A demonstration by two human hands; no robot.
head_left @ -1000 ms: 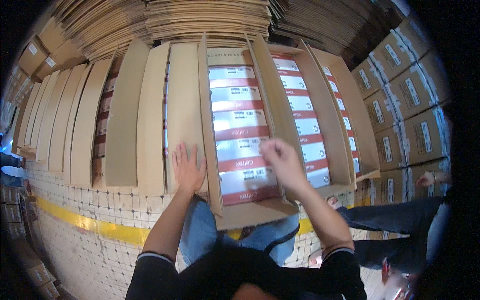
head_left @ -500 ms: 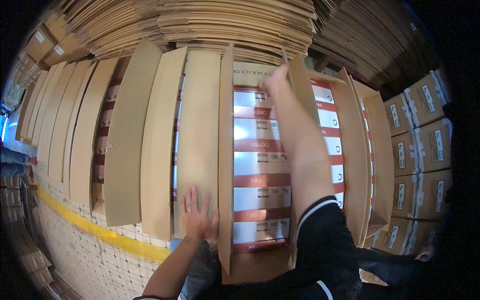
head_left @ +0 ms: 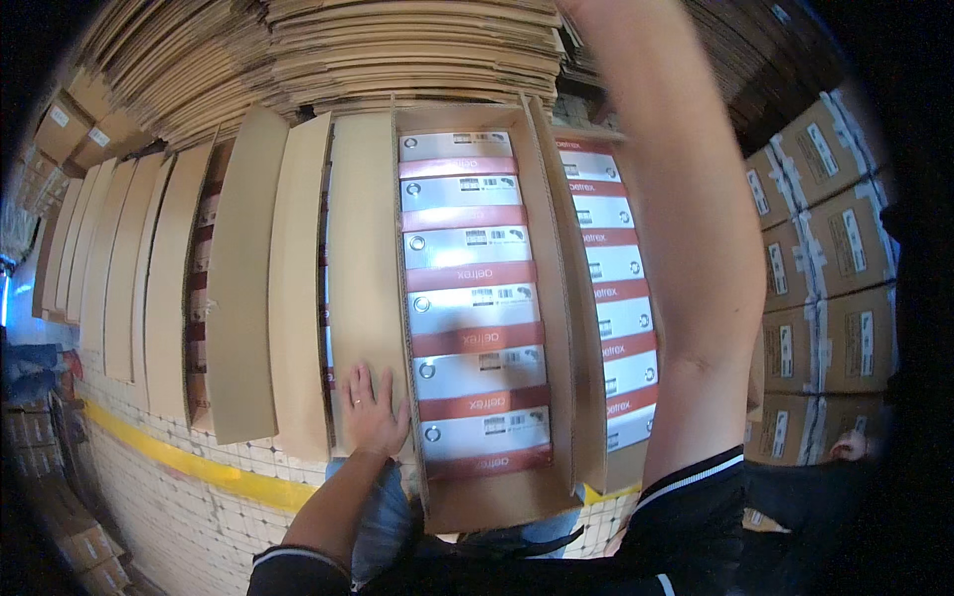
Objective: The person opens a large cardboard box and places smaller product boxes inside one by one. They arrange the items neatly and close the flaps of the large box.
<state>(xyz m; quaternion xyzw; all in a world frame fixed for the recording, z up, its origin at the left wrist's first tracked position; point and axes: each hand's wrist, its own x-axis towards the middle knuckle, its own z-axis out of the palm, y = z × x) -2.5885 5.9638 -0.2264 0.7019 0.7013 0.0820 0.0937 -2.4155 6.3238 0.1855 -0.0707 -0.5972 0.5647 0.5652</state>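
Note:
An open cardboard carton (head_left: 573, 417) stands in front of me, packed with a row of white-and-red boxes (head_left: 472, 313) that look like shoe boxes. My left hand (head_left: 373, 415) lies with spread fingers on the near end of a long tan flap (head_left: 363, 248), just left of this carton, and holds nothing. My right forearm (head_left: 691, 228) stretches away over the cartons on the right. Its hand is beyond the upper edge, so I cannot see what it touches. Beneath that arm, a second open carton (head_left: 624, 469) shows more white-and-red boxes (head_left: 621, 263).
More cartons with raised flaps (head_left: 243, 288) line up to the left. Flattened cardboard (head_left: 417, 50) is piled high behind them. Taped, labelled cartons (head_left: 840, 238) are stacked at the right. A yellow line (head_left: 199, 467) crosses the tiled floor. Another person's hand (head_left: 851, 445) shows at far right.
My right hand has left the far end of the open carton and gone up out of view. That carton's flaps now stand wider apart, baring more boxes. My left hand stays on the flap.

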